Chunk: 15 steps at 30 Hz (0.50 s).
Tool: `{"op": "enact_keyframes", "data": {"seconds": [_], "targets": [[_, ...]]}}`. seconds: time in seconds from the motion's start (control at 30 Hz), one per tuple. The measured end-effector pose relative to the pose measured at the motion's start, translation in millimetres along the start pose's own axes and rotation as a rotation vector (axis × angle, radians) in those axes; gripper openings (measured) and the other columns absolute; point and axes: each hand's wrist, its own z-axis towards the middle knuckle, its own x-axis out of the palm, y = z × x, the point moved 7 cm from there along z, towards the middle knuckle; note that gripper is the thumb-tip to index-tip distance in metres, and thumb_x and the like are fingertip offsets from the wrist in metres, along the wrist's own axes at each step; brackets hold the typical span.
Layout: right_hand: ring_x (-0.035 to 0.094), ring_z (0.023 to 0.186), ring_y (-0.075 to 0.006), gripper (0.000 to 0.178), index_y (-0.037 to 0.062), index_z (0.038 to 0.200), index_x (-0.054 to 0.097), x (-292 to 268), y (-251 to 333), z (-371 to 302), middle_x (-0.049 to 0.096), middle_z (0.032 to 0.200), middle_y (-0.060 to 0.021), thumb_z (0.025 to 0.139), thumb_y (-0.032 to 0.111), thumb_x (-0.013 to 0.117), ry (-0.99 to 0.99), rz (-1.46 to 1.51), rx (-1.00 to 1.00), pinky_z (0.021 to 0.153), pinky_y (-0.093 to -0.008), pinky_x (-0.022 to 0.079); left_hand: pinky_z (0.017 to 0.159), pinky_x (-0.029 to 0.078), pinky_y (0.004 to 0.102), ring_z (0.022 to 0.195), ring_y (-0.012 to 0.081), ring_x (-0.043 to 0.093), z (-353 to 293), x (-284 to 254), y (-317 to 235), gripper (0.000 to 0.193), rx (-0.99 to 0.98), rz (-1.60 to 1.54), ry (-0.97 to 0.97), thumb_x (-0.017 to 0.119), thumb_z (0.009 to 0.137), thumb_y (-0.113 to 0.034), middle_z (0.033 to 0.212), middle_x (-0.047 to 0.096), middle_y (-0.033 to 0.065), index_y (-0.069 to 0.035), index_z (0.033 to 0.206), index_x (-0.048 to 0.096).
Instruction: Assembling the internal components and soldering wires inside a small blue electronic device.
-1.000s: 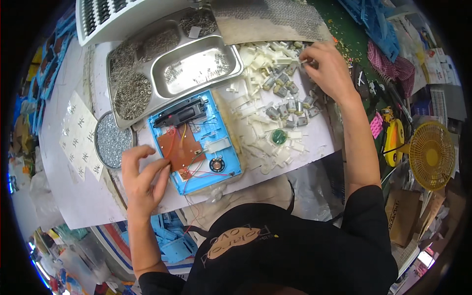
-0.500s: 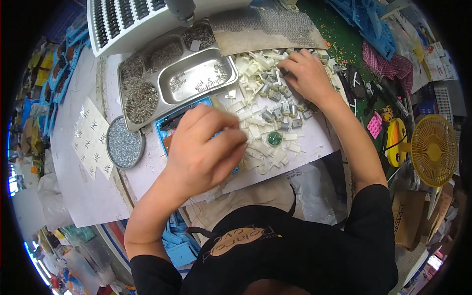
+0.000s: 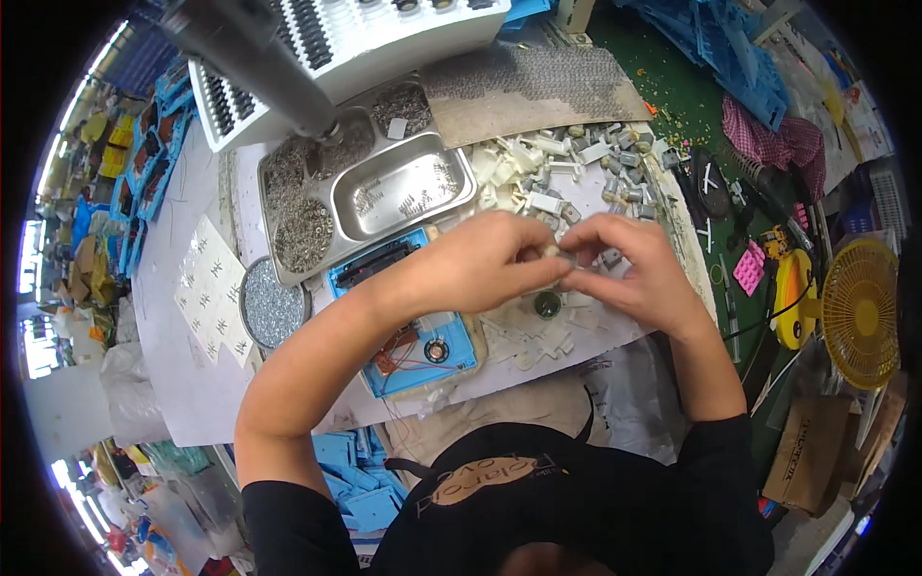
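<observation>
My left hand (image 3: pixel 495 264) and my right hand (image 3: pixel 639 274) meet fingertip to fingertip above the heap of parts. Both are closed in a pinch on something small; a pale bit shows between the fingers, but its kind cannot be made out. Around them lie white plastic pieces (image 3: pixel 504 165) and small silver motors (image 3: pixel 629 197). A small round green piece (image 3: pixel 547 305) sits just below the fingers. Under my left forearm is a blue plastic housing (image 3: pixel 459 336), partly hidden, with a small round speaker (image 3: pixel 437 350) and thin red wires inside it.
A metal tray (image 3: pixel 468 197) of springs and small hardware stands beyond my left arm. Left of it are a round dish of tiny metal parts (image 3: pixel 274 305) and a pale sheet (image 3: pixel 213 278). A power screwdriver (image 3: pixel 259 67) hangs overhead. A perforated board (image 3: pixel 538 86) lies behind the heap.
My right hand has come back from the far side of the heap, and my left hand has moved right to meet it. The blue housing is now more exposed, and the whole view has shifted.
</observation>
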Motion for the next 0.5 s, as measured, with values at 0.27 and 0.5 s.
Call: {"op": "enact_keyframes", "data": {"seconds": [0.27,0.5], "targets": [[0.072,0.082,-0.0144,0.016,-0.002,0.099,0.07,-25.3,-24.9,-24.4,0.074,0.093,-0.0092,0.087,0.004,0.079,-0.293,0.332,0.175,0.074,-0.0272,0.057,0.056,0.041,0.0219,0.065,0.0037,0.054,34.9,8.9,5.7,0.037,-0.148,-0.504,0.347,0.058,0.104,-0.041,0.08,0.067,-0.0015,-0.007,0.099,0.071],[0.07,0.077,-0.0153,0.01,0.0001,0.097,0.057,-27.2,-58.8,-18.1,0.073,0.088,-0.0106,0.099,0.006,0.066,-0.398,0.739,0.309,0.073,-0.0272,0.057,0.077,0.058,0.0407,0.08,0.0278,0.073,121.1,-102.1,56.4,0.034,-0.113,0.578,-0.47,0.071,0.088,-0.034,0.086,0.075,0.016,-0.001,0.096,0.076]]}}
